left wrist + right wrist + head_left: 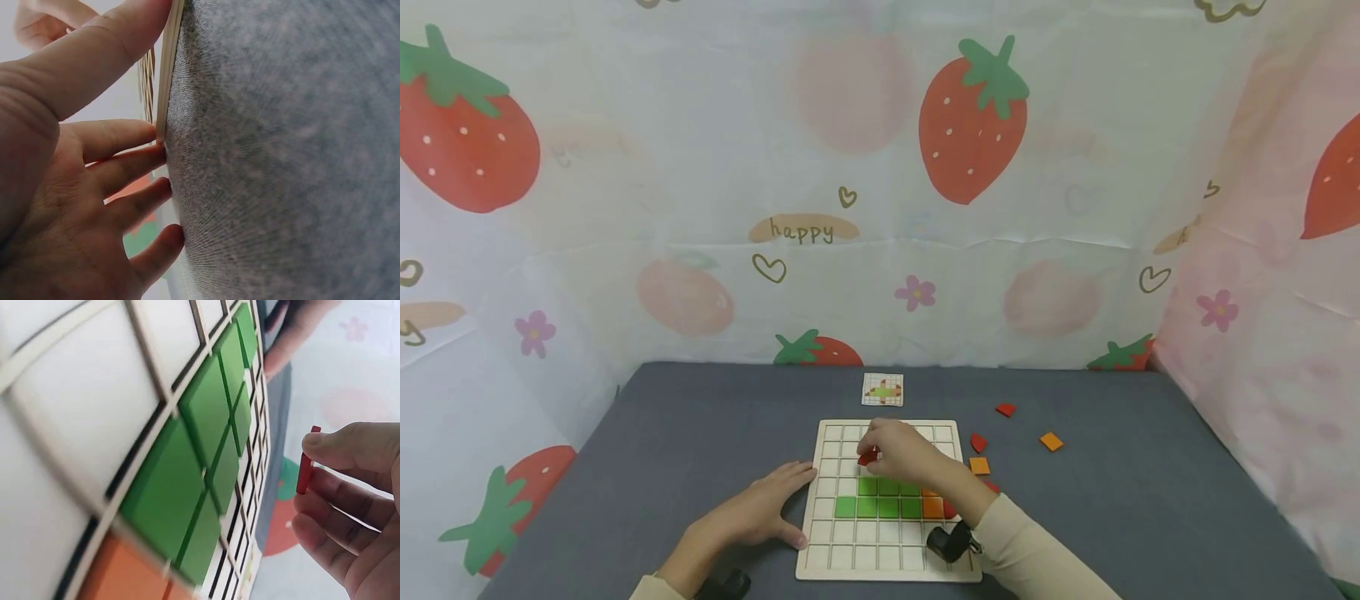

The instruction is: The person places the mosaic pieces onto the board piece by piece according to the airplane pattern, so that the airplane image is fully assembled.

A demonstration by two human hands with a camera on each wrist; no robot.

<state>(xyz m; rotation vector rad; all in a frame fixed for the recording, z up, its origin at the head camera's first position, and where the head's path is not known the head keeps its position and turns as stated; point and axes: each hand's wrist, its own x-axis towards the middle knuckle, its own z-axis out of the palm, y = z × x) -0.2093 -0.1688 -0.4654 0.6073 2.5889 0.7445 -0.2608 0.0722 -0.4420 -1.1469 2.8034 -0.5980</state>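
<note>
- A small red tile (304,461) is pinched between thumb and fingertips of the right hand (904,454), held on edge just above the upper rows of the wooden grid board (827,557); it is not yet seated in any cell.
- The left hand (758,510) lies flat with straight, relaxed fingers against the board's left edge, gripping nothing; the left wrist view shows the fingertips (159,156) touching the board's rim on the grey table cover (685,433).
- Green tiles (880,497) already fill part of two middle rows, with an orange tile (933,506) just beside them on the right.
- A pattern card (882,389) lies beyond the board's far edge; it is judged the reference against which the cell should be checked before the tile is lowered.
- For a clean placement, the tile would best be turned flat, its corners squared with the grid ribs, and lowered straight down so that neighbouring tiles are not nudged.
- The bracing pressure at the left rim is judged worth keeping, as the board could slide on the cloth.
- Loose pieces lie on the cloth to the right of the board: an orange square (1050,442), a second orange square (979,466), and red pieces (1004,409) whose exact shapes cannot be told.
</note>
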